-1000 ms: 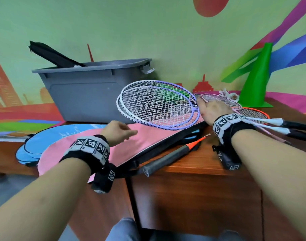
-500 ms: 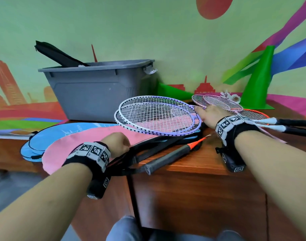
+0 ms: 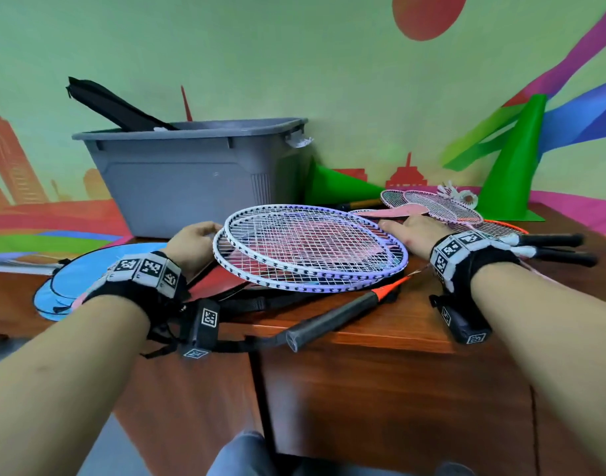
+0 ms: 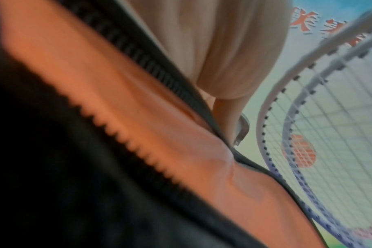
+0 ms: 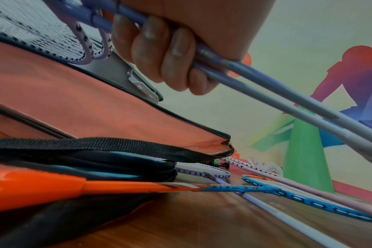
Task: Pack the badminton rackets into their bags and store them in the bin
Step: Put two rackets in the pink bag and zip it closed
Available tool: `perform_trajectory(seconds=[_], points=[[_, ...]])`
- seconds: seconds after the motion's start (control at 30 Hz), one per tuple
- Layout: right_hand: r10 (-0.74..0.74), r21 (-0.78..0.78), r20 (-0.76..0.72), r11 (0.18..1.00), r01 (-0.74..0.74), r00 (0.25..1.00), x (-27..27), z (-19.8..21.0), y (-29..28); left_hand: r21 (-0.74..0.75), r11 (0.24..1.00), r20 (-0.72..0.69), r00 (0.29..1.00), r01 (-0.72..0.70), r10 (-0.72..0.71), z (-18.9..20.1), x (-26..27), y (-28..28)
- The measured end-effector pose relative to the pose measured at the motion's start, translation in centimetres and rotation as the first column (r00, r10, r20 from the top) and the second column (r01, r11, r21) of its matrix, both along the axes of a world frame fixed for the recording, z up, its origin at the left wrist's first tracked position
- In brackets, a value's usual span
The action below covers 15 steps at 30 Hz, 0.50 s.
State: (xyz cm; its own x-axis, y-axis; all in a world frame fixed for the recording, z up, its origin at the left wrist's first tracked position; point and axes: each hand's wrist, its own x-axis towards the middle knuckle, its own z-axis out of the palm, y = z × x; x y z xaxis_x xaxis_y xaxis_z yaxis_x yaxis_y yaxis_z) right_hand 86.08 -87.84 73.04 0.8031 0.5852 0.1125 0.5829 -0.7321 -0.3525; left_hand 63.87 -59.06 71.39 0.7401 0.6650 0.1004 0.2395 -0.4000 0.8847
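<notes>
Two purple-framed rackets lie stacked, heads nearly flat over the open pink bag. My right hand grips both of their shafts just behind the heads; in the right wrist view its fingers curl round the two purple shafts. My left hand is at the bag's far left edge beside the racket heads. In the left wrist view its fingers hold the zipper edge of the pink bag lifted. The grey bin stands behind, with a black bag sticking out of it.
A blue bag lies under the pink one at the left. An orange and black racket points its handle over the table's front edge. More rackets, shuttlecocks and two green cones sit at the right.
The two purple rackets have come down from a tilt to nearly flat over the bag. My left hand has moved forward to the bag's far edge and lifted its flap.
</notes>
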Motion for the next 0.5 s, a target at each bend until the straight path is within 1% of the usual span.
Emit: perform_trajectory(seconds=[0.1, 0.2, 0.33, 0.4, 0.5], points=[[0.005, -0.044, -0.002, 0.999, -0.005, 1.000, 0.5, -0.3, 0.1, -0.152, 0.988, 0.020, 1.000, -0.005, 0.008, 0.6, -0.3, -0.8], [-0.012, -0.069, 0.017, 0.998, 0.014, 1.000, 0.9, -0.7, 0.2, -0.251, 0.967, 0.065, 0.998, 0.035, -0.019, 0.8, -0.2, -1.3], [-0.009, -0.074, 0.005, 0.997, 0.010, 1.000, 0.9, -0.9, 0.4, -0.305, 0.950, 0.063, 0.997, 0.060, -0.043, 0.9, -0.4, -1.0], [-0.009, -0.066, 0.006, 0.998, 0.010, 1.000, 0.9, -1.1, 0.4, -0.342, 0.939, 0.082, 0.997, 0.041, -0.013, 0.9, -0.4, -0.7], [0.005, -0.099, 0.024, 0.995, -0.002, 1.000, 0.8, -1.6, 0.4, -0.349, 0.937, 0.092, 0.995, -0.002, 0.037, 1.3, -0.3, -0.3]])
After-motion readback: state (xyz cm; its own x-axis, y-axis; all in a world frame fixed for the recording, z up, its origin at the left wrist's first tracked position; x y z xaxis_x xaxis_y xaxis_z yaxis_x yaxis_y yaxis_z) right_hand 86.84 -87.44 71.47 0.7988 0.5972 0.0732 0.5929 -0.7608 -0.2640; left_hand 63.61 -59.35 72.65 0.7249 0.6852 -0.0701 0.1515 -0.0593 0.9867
